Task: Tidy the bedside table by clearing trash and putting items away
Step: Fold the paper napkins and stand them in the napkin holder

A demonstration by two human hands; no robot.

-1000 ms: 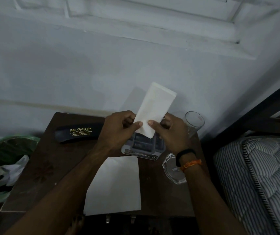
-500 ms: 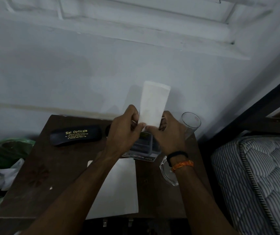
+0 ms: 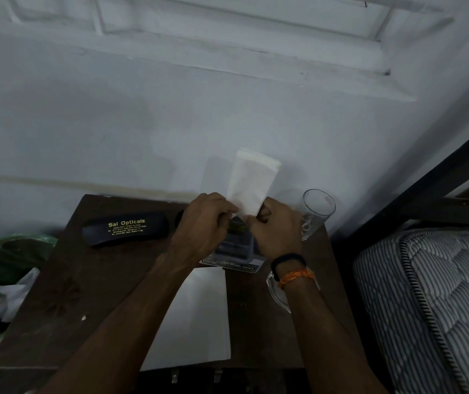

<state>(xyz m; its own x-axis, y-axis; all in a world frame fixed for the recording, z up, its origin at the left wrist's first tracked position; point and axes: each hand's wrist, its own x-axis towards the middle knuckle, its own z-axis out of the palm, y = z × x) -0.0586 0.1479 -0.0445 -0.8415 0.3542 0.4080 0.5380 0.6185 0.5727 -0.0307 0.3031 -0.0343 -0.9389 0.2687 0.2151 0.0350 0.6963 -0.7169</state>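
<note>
green bag: thin, shiny plastic at the far left, just beside the table, with crumpled white paper inside
table: dark brown wood, flat top, square corners
glasses case: long, black and rounded, with gold words on it, lying flat near the back of the table
white sheet: flat, smooth paper lying at the front edge of the table, partly under the left arm
left hand: fingers curled, thumb and fingertips pinching the bottom left corner of the folded tissue
folded tissue: soft, white, long folded shape, held up in the air over the back of the table, in front of the wall, standing almost straight up
small box: see-through plastic with a printed card under it, sitting on the table below both hands
right hand: fingers curled, pinching the bottom right corner of the folded tissue; a black band and orange thread on the wrist
glass dish: clear, thick and low, mostly hidden under the right wrist
drinking glass: clear, tall and round, just beside the right hand
mattress: striped, quilted cloth at the far right
</note>
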